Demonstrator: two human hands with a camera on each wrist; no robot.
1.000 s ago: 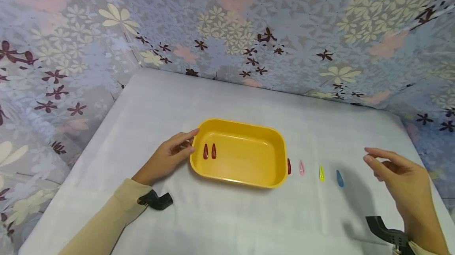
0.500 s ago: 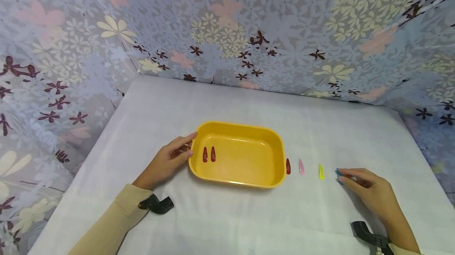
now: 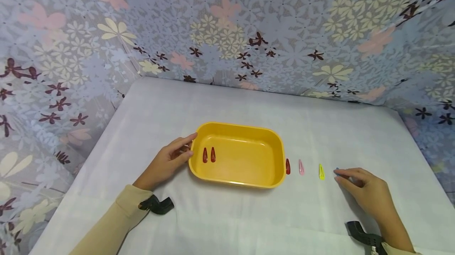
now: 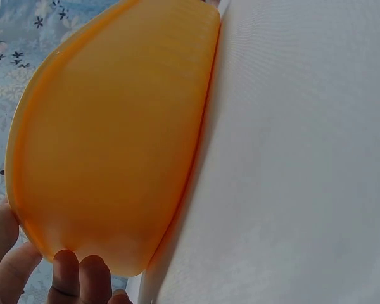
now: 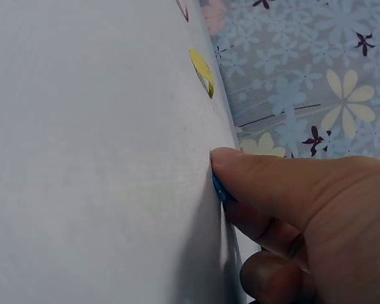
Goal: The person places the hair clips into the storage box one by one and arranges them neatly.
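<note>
The fingertips of my left hand [image 3: 168, 160] rest against the left end of a yellow tray [image 3: 238, 184]. Its wall fills much of the left wrist view, with several fingertips touching the outside. Two dark red hair clips [image 3: 213, 154] lie side by side in the tray's left part. Between thumb and fingers, my right hand [image 3: 369, 191] pinches a blue hair clip [image 5: 219, 187], low over the white cloth. Most of that clip is hidden by the fingers. To its left, a yellow hair clip [image 3: 321, 171] lies on the cloth.
Further left lie a pink hair clip [image 3: 301, 167] and another dark red hair clip [image 3: 288, 166], close beside the tray's right end. White cloth [image 3: 227, 223] covers the table. Flowered fabric [image 3: 227, 29] rises behind it and on both sides.
My right hand has come left and down to the blue hair clip and taken it between thumb and fingers. The clip has tilted and moved slightly left. My left hand stays at the tray.
</note>
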